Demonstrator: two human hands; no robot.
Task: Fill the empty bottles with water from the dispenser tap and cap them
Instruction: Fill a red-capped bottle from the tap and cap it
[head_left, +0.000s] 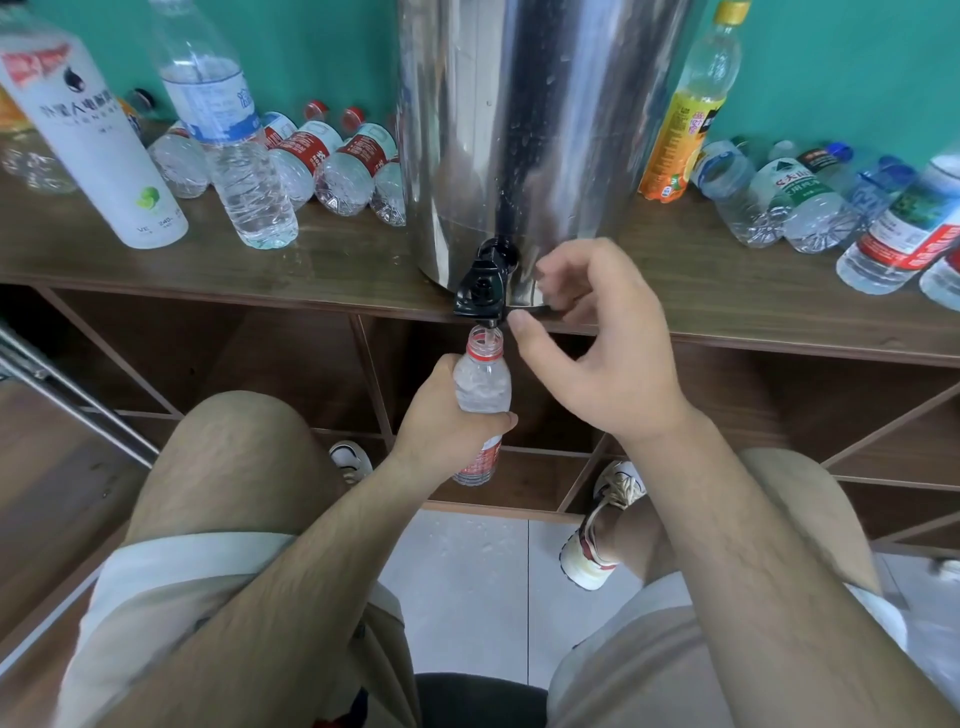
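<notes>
Bottle (482, 387), clear and red-labelled, uncapped under tap (480, 291), gripped by left hand (441, 421); right hand (597, 343) curled, grip unclear.

We see a dispenser (519, 130) of polished, mirror-bright metal with a glossy black plastic tap (480, 291). The bottle (482, 384) is clear, ribbed plastic. The counter (311, 270) is dark matt wood; our shorts (171, 597) are pale cloth.

A dispenser (530, 130) stands top centre on a shelf (337, 270), bottles (343, 166) at upper left, other bottles (795, 208) upper right. Under its tap (480, 291) sits one bottle (482, 387).
</notes>
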